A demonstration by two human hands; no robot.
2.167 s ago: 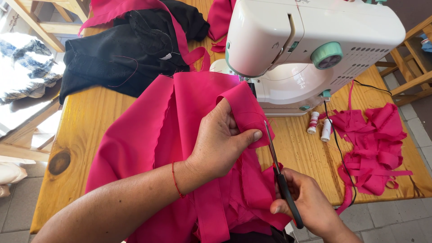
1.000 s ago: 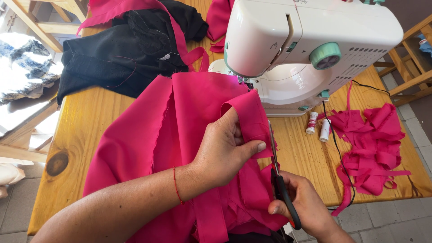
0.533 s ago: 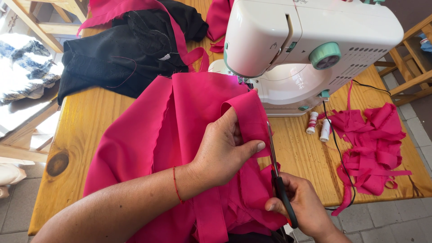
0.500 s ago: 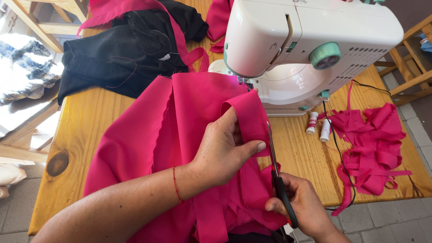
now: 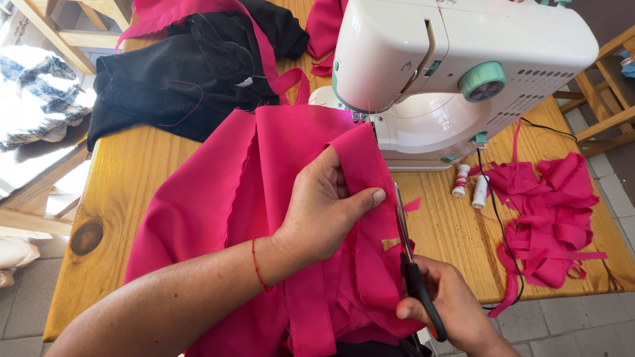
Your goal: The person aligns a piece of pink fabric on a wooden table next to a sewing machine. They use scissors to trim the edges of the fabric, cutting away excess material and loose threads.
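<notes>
A large pink fabric piece [image 5: 218,218] lies over the near edge of a wooden table [image 5: 126,192]. My left hand [image 5: 324,208] pinches a folded edge of the pink fabric, thumb on top. My right hand [image 5: 450,307] grips black-handled scissors [image 5: 409,261], blades pointing away along the fabric's right edge beside my left thumb. A thin pink sliver [image 5: 411,205] sticks out next to the blades.
A white sewing machine [image 5: 456,66] with a green dial stands at the back right. Black cloth [image 5: 192,73] lies at the back left. Pink fabric scraps [image 5: 552,218] and two thread spools [image 5: 469,185] sit on the right. A black cord [image 5: 496,225] runs down the table. Wooden chairs flank both sides.
The scissors have crept forward along the fabric edge, and my right hand has moved up slightly. My left hand keeps its hold on the fold.
</notes>
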